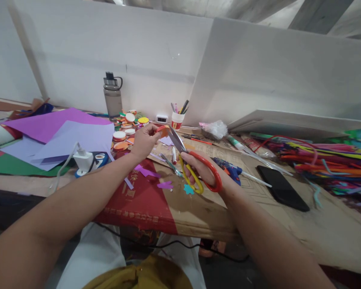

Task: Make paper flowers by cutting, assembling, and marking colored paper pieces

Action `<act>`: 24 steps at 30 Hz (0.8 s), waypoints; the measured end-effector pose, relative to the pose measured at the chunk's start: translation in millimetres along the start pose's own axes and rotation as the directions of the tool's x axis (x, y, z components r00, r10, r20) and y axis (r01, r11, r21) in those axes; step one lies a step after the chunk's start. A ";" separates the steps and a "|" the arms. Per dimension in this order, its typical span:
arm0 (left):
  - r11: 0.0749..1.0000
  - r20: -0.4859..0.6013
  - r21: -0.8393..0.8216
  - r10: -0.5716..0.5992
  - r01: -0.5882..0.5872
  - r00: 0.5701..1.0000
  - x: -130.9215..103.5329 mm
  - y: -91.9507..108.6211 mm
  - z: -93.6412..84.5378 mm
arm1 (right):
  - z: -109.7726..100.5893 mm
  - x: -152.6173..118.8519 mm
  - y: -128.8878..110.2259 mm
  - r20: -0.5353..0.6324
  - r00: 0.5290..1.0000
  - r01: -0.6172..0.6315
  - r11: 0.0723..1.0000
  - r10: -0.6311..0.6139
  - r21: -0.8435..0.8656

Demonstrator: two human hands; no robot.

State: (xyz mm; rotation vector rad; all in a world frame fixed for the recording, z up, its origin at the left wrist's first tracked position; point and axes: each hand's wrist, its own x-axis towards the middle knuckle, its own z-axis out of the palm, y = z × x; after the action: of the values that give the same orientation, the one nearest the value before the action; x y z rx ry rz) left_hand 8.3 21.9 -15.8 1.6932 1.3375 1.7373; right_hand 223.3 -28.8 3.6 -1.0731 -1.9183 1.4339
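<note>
My right hand (206, 176) grips scissors (195, 164) with one red and one yellow handle loop, blades pointing up and to the left. The blade tips meet a small orange paper piece (163, 129) pinched in the fingers of my left hand (144, 140). Both hands hover above a red and brown cardboard sheet (144, 200) on the table. Purple paper scraps (149, 172) and a small teal flower cutout (188, 189) lie on the cardboard below the hands.
Purple, lilac and green paper sheets (63, 134) and a white charger (82, 158) lie at left. Round paper discs (126, 128), a water bottle (112, 96) and a pen cup (177, 118) stand behind. A blue glue gun (231, 170), black phone (282, 188) and colourful pipe cleaners (325, 160) lie at right.
</note>
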 end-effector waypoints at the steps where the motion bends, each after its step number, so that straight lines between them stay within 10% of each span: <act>1: 1.000 0.007 0.004 0.003 -0.003 1.000 -0.3 0.4 0.1 | 0.2 0.0 0.3 0.002 1.000 -0.005 1.000 0.005 0.013; 24: 0.998 0.018 0.053 0.034 -0.035 0.999 -0.3 -3.6 1.1 | -1.0 2.4 6.2 0.017 0.995 -0.100 0.989 0.099 0.105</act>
State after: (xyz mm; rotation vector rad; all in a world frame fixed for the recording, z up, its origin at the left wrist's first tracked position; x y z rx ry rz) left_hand 8.2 23.8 -19.0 1.7663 1.3662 1.7167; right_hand 224.5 -25.4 -2.2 -1.1269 -1.7976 1.5807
